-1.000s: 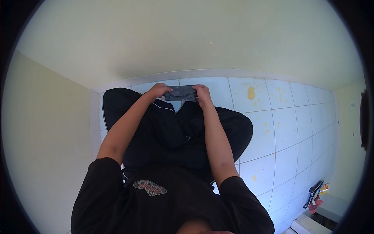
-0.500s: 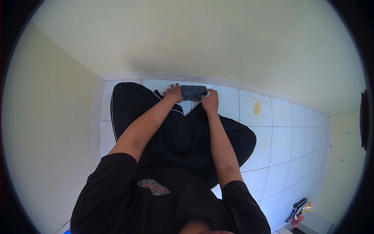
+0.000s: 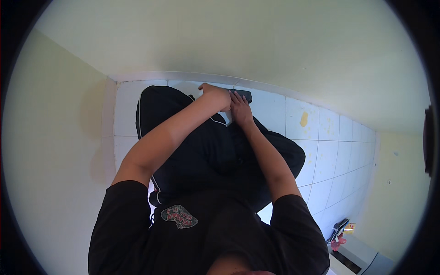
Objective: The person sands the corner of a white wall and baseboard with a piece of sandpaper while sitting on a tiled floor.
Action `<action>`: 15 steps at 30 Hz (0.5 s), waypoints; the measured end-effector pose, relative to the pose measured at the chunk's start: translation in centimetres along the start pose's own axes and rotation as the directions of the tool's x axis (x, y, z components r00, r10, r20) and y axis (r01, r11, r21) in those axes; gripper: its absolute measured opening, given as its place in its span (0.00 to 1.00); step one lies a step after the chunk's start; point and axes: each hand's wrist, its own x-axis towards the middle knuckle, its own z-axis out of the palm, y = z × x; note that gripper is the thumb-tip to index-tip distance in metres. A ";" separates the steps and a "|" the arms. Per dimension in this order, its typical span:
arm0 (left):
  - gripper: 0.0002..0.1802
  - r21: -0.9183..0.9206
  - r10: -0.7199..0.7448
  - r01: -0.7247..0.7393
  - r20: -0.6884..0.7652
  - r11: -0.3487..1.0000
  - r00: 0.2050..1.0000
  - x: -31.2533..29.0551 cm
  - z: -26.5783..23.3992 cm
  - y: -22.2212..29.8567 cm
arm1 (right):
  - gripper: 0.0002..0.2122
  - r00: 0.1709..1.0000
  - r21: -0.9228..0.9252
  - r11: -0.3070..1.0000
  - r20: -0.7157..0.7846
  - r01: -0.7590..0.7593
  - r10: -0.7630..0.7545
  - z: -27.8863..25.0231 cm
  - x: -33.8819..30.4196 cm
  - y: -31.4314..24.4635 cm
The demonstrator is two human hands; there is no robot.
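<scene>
A dark grey, narrow, block-like thing lies on the white tiled floor near the wall in front of me. It looks like a case or a folded cloth, but its kind is unclear. My right hand rests against its near side, fingers stretched out and touching its top. My left hand is bent over its left end, right beside the right hand. One digit of the left hand points out to the left; its other fingers are hidden, so its grip does not show.
My crossed legs in dark trousers lie just below my hands. The wall's skirting runs close beyond. Yellowish stains mark the floor to the right. A red plastic bag and other small items sit at the lower right.
The dark thing has gone from a broad shape between both hands to a narrow one lying by the wall. My left hand has moved right, over its end; my right fingers have straightened.
</scene>
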 end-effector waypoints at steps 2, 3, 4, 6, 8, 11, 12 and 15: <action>0.34 -0.054 0.026 -0.030 -0.068 0.998 0.997 -0.8 0.2 -1.6 | 0.25 0.999 -0.010 0.999 -0.026 -0.037 0.037 1.0 0.4 0.4; 0.34 -0.112 0.036 -0.052 -0.143 0.992 0.989 -1.4 0.4 -2.5 | 0.24 0.997 0.012 0.998 -0.042 -0.057 0.058 1.3 0.9 0.4; 0.35 -0.132 0.046 -0.061 -0.110 0.989 0.993 -1.6 0.4 -3.6 | 0.24 0.995 0.030 0.997 -0.061 -0.075 0.076 1.3 1.8 0.3; 0.35 -0.222 0.076 -0.099 -0.112 0.970 0.991 -0.3 0.8 -5.7 | 0.23 0.996 0.073 0.997 -0.080 -0.032 0.038 1.1 3.9 -1.1; 0.36 -0.365 0.095 -0.157 -0.183 0.918 0.979 0.5 0.9 -6.4 | 0.23 0.997 0.126 0.992 -0.073 0.015 -0.006 0.5 5.1 -3.5; 0.36 -0.389 0.075 -0.146 -0.192 0.910 0.978 -0.2 -1.1 -6.1 | 0.22 0.999 0.036 0.998 0.015 0.047 -0.047 -1.0 6.4 -4.5; 0.36 -0.401 0.071 -0.143 -0.189 0.905 0.979 0.0 -1.0 -6.4 | 0.22 0.997 -0.021 0.997 -0.031 0.067 -0.068 -0.8 6.5 -4.1; 0.37 -0.459 0.078 -0.163 -0.199 0.873 0.977 0.1 -0.6 -7.3 | 0.22 0.993 -0.041 0.994 -0.070 0.096 -0.099 -0.2 6.1 -2.9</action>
